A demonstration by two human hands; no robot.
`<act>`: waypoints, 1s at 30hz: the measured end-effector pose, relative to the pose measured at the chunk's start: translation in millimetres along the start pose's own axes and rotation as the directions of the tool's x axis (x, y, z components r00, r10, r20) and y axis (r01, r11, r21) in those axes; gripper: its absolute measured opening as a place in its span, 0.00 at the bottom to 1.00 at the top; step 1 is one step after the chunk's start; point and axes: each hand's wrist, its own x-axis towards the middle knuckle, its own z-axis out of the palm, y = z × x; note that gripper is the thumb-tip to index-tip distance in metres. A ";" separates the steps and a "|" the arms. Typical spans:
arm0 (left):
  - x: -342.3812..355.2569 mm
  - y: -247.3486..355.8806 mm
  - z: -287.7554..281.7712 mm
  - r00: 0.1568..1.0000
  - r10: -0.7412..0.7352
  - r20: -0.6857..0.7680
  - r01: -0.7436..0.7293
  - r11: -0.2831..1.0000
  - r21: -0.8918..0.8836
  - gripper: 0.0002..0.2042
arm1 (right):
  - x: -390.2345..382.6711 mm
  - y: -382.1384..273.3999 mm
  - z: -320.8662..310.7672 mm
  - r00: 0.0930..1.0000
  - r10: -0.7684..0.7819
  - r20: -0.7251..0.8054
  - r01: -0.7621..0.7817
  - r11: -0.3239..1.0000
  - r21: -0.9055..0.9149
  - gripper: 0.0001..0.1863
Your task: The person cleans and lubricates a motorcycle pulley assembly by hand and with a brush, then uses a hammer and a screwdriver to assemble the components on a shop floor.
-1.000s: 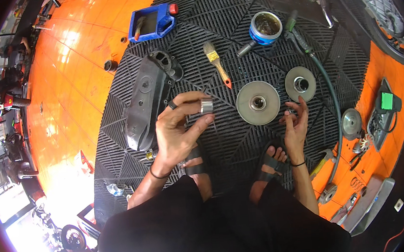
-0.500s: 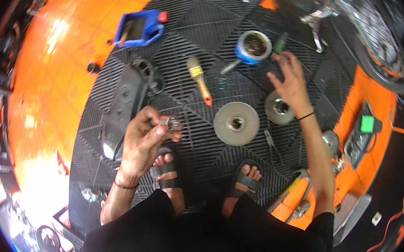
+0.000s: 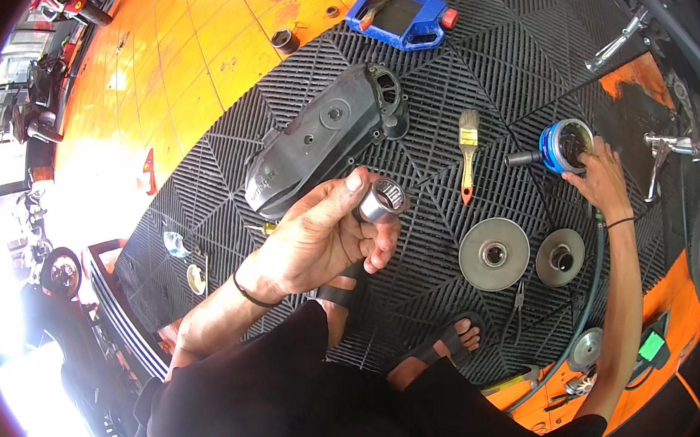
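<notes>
My left hand grips a shiny metal needle bearing between thumb and fingers. Its open end faces up, with the rollers showing inside. My right hand is at a blue tin of dark grease. At least one finger reaches over the rim into the tin, while the thumb rests by the outer wall; the fingertips inside are partly hidden. Below the tin lie a large round metal pulley disc and a smaller disc, each with a central hub. A paintbrush lies left of the tin.
Beyond my left hand lies a long black engine cover. A cut-open blue jug stands at the back. Pliers lie near my sandalled foot, a hose along my right arm. A black rubber mat covers the orange floor.
My right hand has moved from beside the grease tin to its opening. The left hand still holds the bearing, now turned more upright. The whole view has swung left.
</notes>
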 end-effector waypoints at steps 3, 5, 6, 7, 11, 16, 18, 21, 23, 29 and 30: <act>1.2 1.9 -0.4 1.000 -0.001 0.030 0.001 1.000 -0.008 0.22 | -1.4 3.7 2.2 1.000 -0.001 -0.014 0.002 1.000 0.027 0.24; 4.0 4.0 4.4 1.000 -0.003 0.021 0.002 1.000 0.029 0.22 | -3.8 7.3 6.7 1.000 0.004 -0.025 -0.003 0.999 0.036 0.24; 6.0 3.8 5.8 0.999 0.012 0.051 -0.014 1.000 0.027 0.21 | -4.0 7.8 7.6 1.000 0.017 -0.017 -0.016 0.998 0.061 0.24; 8.1 3.3 7.1 0.996 0.027 0.082 -0.029 0.999 0.024 0.21 | -4.2 7.6 8.8 0.999 0.031 -0.009 -0.030 0.996 0.085 0.23; 11.1 2.0 14.5 0.988 0.081 0.131 -0.087 0.996 0.038 0.20 | -4.9 3.7 11.8 0.995 0.096 0.008 -0.096 0.978 0.183 0.23; 6.9 1.3 13.2 0.994 0.096 0.046 -0.104 0.974 0.202 0.23 | -9.5 1.2 18.9 0.979 0.202 0.036 -0.205 0.948 0.242 0.26; 1.9 2.7 11.5 0.996 0.092 0.007 -0.090 0.957 0.275 0.22 | -11.4 -1.2 18.1 0.972 0.228 0.061 -0.235 0.929 0.287 0.29; -1.0 2.0 14.1 0.993 0.070 -0.092 -0.052 0.982 0.181 0.21 | -18.2 -8.1 17.1 0.965 0.262 0.011 -0.249 0.901 0.354 0.34; -3.8 4.6 14.5 0.996 0.052 -0.075 -0.035 0.976 0.217 0.21 | -22.9 -11.4 20.5 0.960 0.271 -0.064 -0.221 0.881 0.418 0.35; -1.7 3.4 25.9 0.989 0.007 -0.145 0.038 0.951 0.308 0.23 | -40.3 -9.6 31.3 0.858 0.494 -0.140 -0.126 0.466 0.876 0.29; -1.8 1.0 25.0 0.991 0.006 -0.135 0.031 0.963 0.266 0.22 | -40.8 -6.5 34.6 0.838 0.545 -0.024 -0.078 0.164 0.983 0.29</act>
